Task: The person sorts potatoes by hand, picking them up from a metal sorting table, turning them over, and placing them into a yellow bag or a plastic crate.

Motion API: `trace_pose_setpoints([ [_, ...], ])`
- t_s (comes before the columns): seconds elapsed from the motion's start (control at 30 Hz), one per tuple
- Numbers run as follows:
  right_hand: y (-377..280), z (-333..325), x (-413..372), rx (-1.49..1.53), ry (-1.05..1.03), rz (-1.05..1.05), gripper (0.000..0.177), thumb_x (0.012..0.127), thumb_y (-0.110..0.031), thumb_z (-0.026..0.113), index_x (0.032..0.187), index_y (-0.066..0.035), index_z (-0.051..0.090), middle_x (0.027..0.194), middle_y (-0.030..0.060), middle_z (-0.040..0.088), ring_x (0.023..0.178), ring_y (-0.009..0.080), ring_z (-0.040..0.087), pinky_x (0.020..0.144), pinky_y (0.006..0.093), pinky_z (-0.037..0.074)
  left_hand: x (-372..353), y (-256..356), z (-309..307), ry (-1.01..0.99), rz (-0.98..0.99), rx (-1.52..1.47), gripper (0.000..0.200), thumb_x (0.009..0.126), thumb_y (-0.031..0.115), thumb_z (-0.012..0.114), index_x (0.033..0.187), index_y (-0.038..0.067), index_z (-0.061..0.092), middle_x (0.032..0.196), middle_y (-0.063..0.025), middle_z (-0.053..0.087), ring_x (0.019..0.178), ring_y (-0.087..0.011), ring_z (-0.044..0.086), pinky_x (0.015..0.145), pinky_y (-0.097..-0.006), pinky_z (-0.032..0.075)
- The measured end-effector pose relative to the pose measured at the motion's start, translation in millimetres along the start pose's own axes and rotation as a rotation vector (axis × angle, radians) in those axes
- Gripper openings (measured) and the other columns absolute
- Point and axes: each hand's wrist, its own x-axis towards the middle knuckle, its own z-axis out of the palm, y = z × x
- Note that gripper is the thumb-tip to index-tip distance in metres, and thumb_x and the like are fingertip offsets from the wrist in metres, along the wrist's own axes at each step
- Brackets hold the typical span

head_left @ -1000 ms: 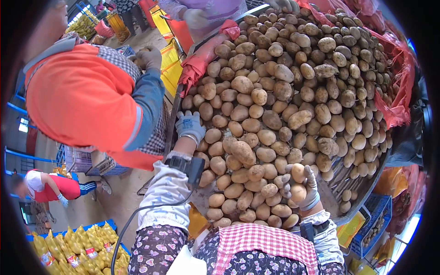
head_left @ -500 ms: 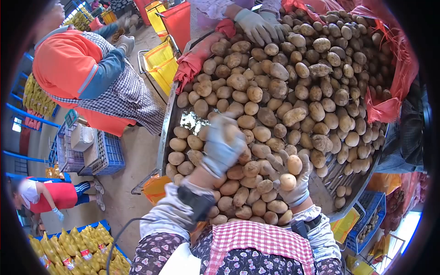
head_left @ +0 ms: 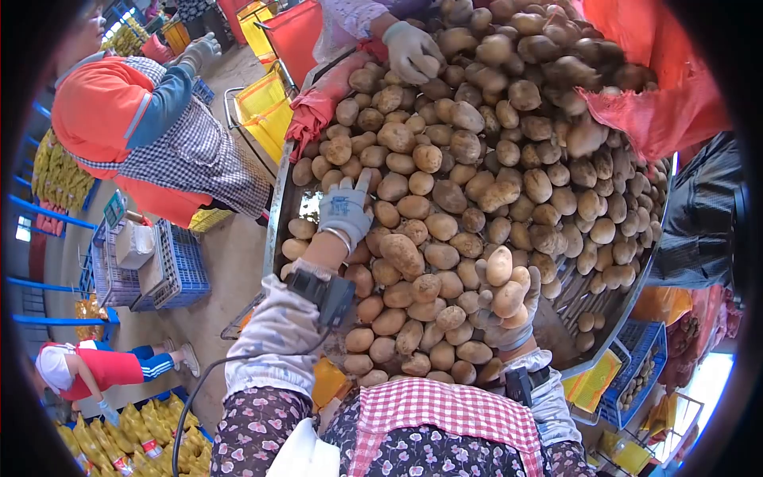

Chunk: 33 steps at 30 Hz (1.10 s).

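Observation:
A large heap of potatoes [head_left: 445, 230] covers a metal sorting table [head_left: 280, 215] in front of me. My left hand [head_left: 346, 210], in a grey-white glove, rests on potatoes at the table's left side, fingers apart and pointing away from me, with nothing seen in it. Several potatoes [head_left: 509, 296] lie in my right hand [head_left: 509, 326], palm up and gloved, its fingers curled around them near the front right of the heap.
Across the table is a co-worker's gloved hand [head_left: 412, 52]. Another person in an orange vest [head_left: 99, 103] stands at the left, near blue crates [head_left: 181, 266]. A red mesh sack [head_left: 668, 111] hangs over the right rear, and a blue crate [head_left: 633, 374] stands at the lower right.
My left hand has moved left and stopped blurring. My right hand holds more potatoes than before. Potatoes at the rear right are tumbling beside the shifted red sack. One co-worker's glove has gone from view.

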Motion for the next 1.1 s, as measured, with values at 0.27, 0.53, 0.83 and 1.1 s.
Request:
trace_pose_setpoints([
  [0.27, 10.7, 1.2, -7.4, -0.226, 0.027, -0.061, 0.070, 0.088, -0.060, 0.049, 0.139, -0.012, 0.044, 0.133, 0.0205, 0.050, 0.101, 0.0422, 0.057, 0.061, 0.0405, 0.055, 16.5, 3.6, 11.6, -0.092, 0.038, 0.047, 0.079, 0.077, 0.023, 0.071, 0.145, 0.016, 0.031, 0.114, -0.0188, 0.060, 0.102, -0.0350, 0.061, 0.085, -0.0455, 0.050],
  [0.53, 2.2, -14.8, -26.0, -0.035, -0.100, 0.049, 0.070, 0.088, -0.060, 0.053, 0.141, -0.016, 0.043, 0.148, 0.0103, 0.040, 0.125, 0.0354, 0.049, 0.084, 0.0456, 0.052, 20.1, 1.2, 16.6, -0.178, -0.162, -0.097, 0.075, 0.087, 0.030, 0.059, 0.150, 0.025, 0.019, 0.130, -0.0199, 0.053, 0.109, -0.0375, 0.061, 0.090, -0.0489, 0.049],
  [0.83, 20.0, -4.8, -28.2, -0.191, -0.031, -0.083, 0.057, 0.089, -0.054, 0.053, 0.124, -0.009, 0.053, 0.118, 0.0132, 0.058, 0.110, 0.0352, 0.057, 0.083, 0.0415, 0.055, 30.5, -10.4, 5.0, -0.219, -0.123, -0.085, 0.071, 0.086, 0.036, 0.063, 0.146, 0.023, 0.027, 0.124, -0.0180, 0.059, 0.111, -0.0346, 0.061, 0.091, -0.0464, 0.049],
  [1.1, 8.8, -2.4, -40.3, -0.230, 0.301, -0.289, 0.061, 0.089, -0.056, 0.051, 0.131, -0.011, 0.049, 0.127, 0.0142, 0.055, 0.110, 0.0354, 0.058, 0.083, 0.0507, 0.055, -3.7, -29.9, 12.8, -0.295, -0.045, -1.026, 0.061, 0.085, 0.020, 0.063, 0.141, 0.017, 0.040, 0.084, -0.0070, 0.063, 0.074, -0.0125, 0.059, 0.066, -0.0285, 0.050],
])
